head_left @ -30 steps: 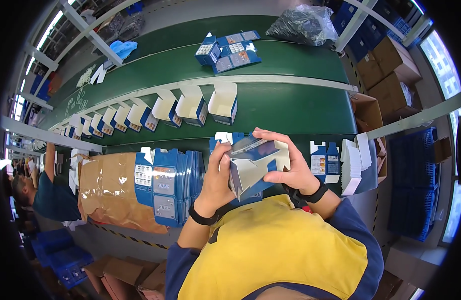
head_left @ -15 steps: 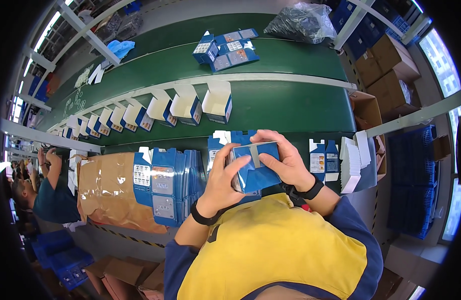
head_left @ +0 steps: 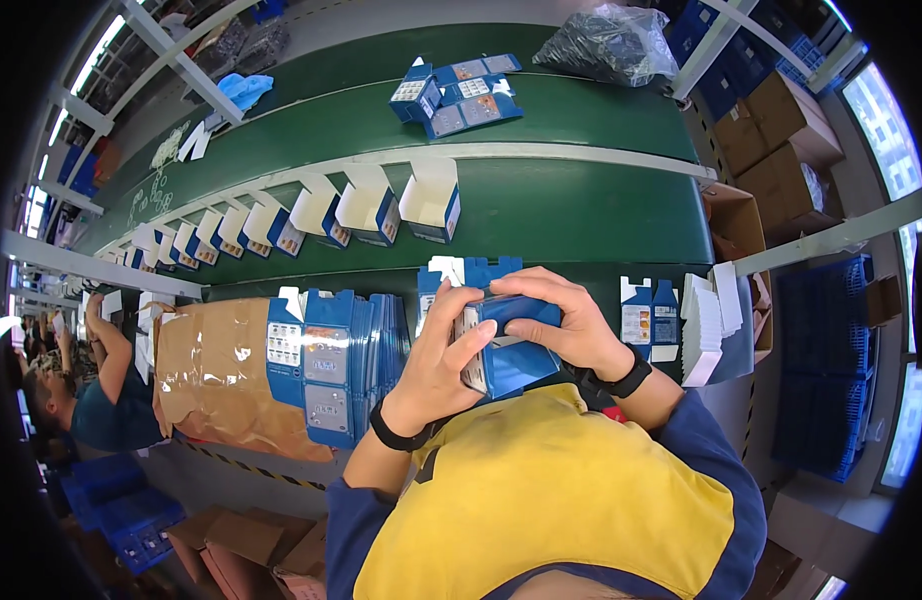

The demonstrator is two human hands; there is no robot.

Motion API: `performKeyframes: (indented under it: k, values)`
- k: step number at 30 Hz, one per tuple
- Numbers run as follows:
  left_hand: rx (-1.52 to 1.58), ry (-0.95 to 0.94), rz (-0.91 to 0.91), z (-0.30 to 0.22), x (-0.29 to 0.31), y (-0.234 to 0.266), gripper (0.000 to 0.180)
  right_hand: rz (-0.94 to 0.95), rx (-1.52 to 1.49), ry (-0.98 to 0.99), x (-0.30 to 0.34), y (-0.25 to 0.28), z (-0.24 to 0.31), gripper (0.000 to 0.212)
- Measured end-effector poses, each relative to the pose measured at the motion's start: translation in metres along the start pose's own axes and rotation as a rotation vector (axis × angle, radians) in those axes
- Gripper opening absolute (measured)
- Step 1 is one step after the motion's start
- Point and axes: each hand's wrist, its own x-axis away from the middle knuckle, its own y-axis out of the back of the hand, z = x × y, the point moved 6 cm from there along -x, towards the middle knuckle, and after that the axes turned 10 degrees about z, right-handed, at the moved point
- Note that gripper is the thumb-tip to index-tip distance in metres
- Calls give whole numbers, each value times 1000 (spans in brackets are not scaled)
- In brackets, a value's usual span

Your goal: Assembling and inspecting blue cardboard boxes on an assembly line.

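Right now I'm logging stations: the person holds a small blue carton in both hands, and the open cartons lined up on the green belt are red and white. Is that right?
Not quite. The head view shows both the left hand and right hand on the small blue carton, but the open cartons lined up on the green belt are blue and white, not red and white.

We look down on a long green conveyor belt (head_left: pixel 581 215) that curves across the room, split by a pale rail (head_left: pixel 541 155). Grey metal shelf bars (head_left: pixel 171 50) cross above its far side. On our right stand brown cardboard cartons (head_left: pixel 781 125) and stacked blue crates (head_left: pixel 831 370) — behind them bright windows (head_left: pixel 881 100) let in daylight. More blue crates (head_left: pixel 111 495) sit low on our left, beside further cartons (head_left: pixel 251 550) — there another person (head_left: pixel 91 390) works.
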Motion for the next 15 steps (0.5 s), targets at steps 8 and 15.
performKeyframes:
  k: [8,15]
  values:
    - [-63,37,93,2,-4,-9,66,-167,-461,-272,11,5,-14,28]
    - [251,-22,-277,7,-2,4,76,-146,-729,-361,42,37,-53,34]
